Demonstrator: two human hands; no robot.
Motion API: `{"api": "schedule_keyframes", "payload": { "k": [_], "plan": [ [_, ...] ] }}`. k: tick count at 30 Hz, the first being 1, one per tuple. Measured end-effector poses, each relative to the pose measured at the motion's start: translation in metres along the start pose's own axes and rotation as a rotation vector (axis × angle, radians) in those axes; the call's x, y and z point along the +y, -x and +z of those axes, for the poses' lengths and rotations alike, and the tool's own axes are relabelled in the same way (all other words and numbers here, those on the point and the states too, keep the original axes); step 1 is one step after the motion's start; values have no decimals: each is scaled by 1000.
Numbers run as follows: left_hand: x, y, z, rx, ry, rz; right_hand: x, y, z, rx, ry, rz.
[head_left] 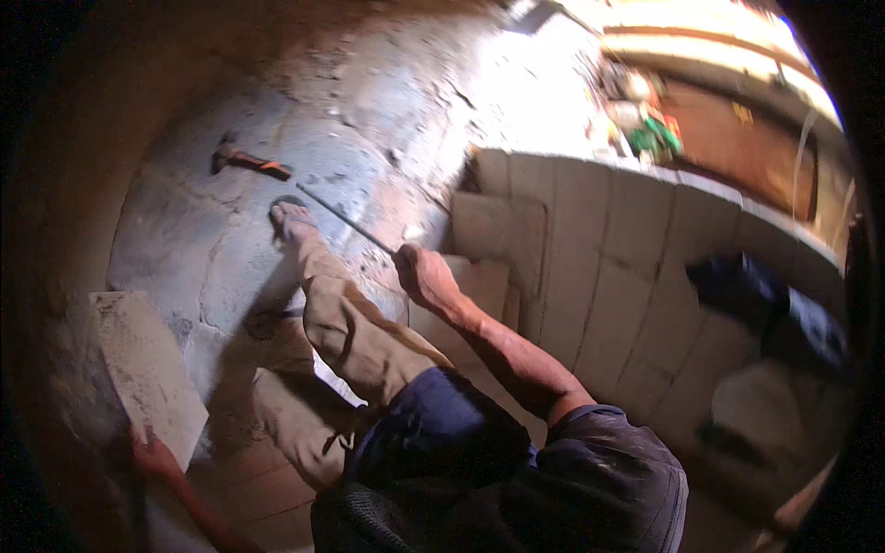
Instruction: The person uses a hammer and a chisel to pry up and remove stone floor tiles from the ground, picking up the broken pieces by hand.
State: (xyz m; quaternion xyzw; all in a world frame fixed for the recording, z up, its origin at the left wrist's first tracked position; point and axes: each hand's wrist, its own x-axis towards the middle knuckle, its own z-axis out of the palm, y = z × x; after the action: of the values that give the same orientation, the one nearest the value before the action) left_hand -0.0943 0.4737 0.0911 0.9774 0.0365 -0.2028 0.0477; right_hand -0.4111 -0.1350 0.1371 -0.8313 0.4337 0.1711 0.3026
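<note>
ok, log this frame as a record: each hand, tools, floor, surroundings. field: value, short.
right_hand: closed around a thin dark rod; hand
left_hand: at the lower edge of a pale slab; grip unclear; hand
rod_tip: close to the hammer's handle end; contact can't be told
hammer: on the floor, unheld, orange-and-black handle
floor: grey, stone-like, cracked
foot: in a sandal, near the rod tip
right_side: pale block-like surface with seams
</note>
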Motion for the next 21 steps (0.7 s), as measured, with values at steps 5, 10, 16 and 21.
{"api": "schedule_keyframes", "payload": {
  "k": [5,10,16,21],
  "plan": [
    [174,16,-39,-32,39,509,31,159,-9,-5,-304,494],
    [358,60,-35,-263,45,902,69,245,36,93,-488,770],
    [565,149,-8,-310,-113,1715,124,294,90,105,-598,1031],
    [685,228,75,-459,-189,2076,144,322,136,166,-761,1158]
  ]
}}
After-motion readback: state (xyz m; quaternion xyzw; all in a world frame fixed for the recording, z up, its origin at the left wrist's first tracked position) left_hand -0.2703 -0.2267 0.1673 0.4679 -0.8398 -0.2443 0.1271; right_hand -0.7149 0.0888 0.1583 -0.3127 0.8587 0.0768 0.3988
